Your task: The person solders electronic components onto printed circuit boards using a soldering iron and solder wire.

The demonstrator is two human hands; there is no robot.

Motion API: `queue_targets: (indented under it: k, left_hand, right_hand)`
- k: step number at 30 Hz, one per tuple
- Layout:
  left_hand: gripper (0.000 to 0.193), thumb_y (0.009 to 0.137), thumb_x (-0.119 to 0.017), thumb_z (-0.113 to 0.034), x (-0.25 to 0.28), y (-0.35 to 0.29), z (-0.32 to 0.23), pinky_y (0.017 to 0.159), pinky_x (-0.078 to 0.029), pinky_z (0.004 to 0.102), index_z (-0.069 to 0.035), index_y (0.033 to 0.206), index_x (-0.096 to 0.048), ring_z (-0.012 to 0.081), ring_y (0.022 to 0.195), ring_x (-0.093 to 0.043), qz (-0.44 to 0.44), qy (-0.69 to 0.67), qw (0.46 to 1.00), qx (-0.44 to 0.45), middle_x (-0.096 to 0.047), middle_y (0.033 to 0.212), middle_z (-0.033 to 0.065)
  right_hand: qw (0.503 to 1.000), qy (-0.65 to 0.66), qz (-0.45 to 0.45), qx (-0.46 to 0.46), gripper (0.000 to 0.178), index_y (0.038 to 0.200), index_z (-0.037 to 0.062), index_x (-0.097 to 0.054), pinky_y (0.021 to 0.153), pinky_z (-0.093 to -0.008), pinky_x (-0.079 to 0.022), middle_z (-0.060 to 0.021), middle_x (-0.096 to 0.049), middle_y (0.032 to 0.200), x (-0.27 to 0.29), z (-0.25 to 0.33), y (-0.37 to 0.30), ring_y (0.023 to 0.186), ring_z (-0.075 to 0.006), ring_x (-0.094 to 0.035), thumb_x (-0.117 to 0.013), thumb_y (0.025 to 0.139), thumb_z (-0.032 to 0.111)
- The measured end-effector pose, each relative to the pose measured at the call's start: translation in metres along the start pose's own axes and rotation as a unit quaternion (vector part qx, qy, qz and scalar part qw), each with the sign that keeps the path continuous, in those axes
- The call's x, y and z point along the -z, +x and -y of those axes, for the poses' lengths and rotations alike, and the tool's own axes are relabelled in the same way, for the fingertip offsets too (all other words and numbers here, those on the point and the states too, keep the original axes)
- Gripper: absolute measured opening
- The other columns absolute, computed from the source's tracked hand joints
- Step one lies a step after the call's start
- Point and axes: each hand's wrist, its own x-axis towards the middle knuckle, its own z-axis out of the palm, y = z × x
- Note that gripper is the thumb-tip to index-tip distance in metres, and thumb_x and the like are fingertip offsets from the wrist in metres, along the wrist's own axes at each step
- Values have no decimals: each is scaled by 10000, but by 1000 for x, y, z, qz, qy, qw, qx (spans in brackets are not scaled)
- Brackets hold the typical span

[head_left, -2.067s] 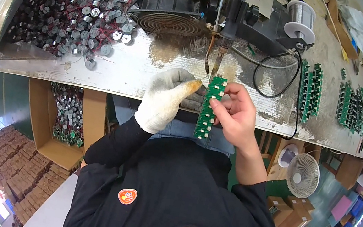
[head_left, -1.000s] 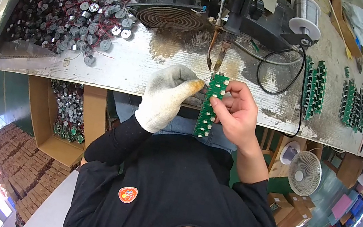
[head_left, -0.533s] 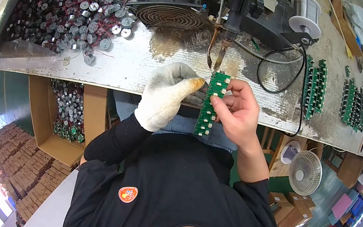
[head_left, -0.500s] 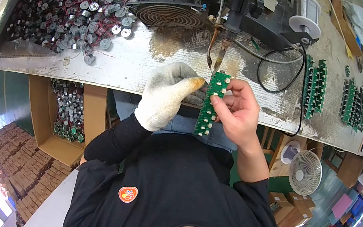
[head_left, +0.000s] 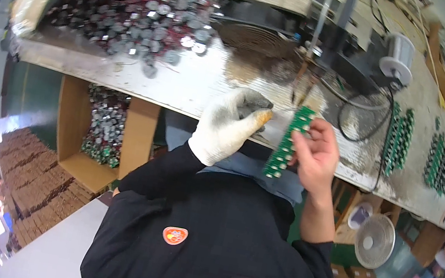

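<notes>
In my bare right hand (head_left: 318, 156) is a long green circuit-board strip (head_left: 286, 148), gripped between thumb and fingers and tilted over the table's front edge. Small pale connectors run along it. My left hand (head_left: 231, 123) wears a white glove, stained grey and orange at the fingertips. Its thumb and fingers are pinched together to the left of the strip's upper end, apart from it. A thin pale line shows at the fingertips, too blurred to name. Just beyond the strip's upper end, the tip of a mounted soldering iron (head_left: 306, 88) points down at the scorched table.
A heap of small round motors with red wires (head_left: 149, 13) covers the table's left. Behind stand a black fan (head_left: 257, 29) and a solder spool (head_left: 398, 54). Rows of green boards (head_left: 398, 137) lie at right. Below the edge are a cardboard box (head_left: 76, 143) and a white fan (head_left: 375, 240).
The view has shifted, moving the scene rightward and tilting it. My left hand has drawn away from the strip, and the strip's upper end now sits farther from the iron tip.
</notes>
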Motion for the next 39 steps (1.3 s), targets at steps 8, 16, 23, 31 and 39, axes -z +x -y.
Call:
queue_targets:
  k: [8,16,23,31,39]
  left_hand:
    - [263,741,-706,-104,104,2,-21,675,-501,325,-54,985,-622,233,732,-615,-296,504,779,-229,-604,927,102]
    - [330,762,-721,-295,146,3,-19,680,-496,384,-54,944,-587,305,796,-611,-367,602,693,-152,-596,923,127]
    - [183,774,-710,-136,125,-4,-2,618,-502,284,1,849,-615,217,640,-659,-329,419,832,-153,-667,759,123]
    - [173,847,-671,-51,93,-8,-25,496,-409,169,38,943,-559,67,595,-573,-264,45,952,-145,-674,803,115]
    - [389,879,-639,-113,61,3,-19,567,-473,222,78,1162,-452,124,639,-592,-148,-58,981,-109,-668,929,173]
  right_hand:
    - [999,27,-19,39,383,1235,-25,-402,422,-177,-421,-81,-604,919,6,-3,12,554,-62,-537,-573,894,-1]
    - [999,6,-14,42,410,1258,-44,-389,434,-174,-432,-100,-605,955,5,-7,13,576,-59,-541,-567,890,-11]
    - [999,14,-5,46,407,1258,-47,-393,432,-175,-433,-97,-607,955,8,-7,13,577,-60,-543,-566,891,-10]
    - [999,32,-3,38,404,1257,-51,-393,435,-180,-439,-92,-603,956,8,-4,13,600,-64,-553,-561,892,-17]
    - [998,51,-15,39,390,1253,-43,-394,456,-184,-450,-86,-599,972,7,-7,13,598,-66,-551,-557,902,-3]
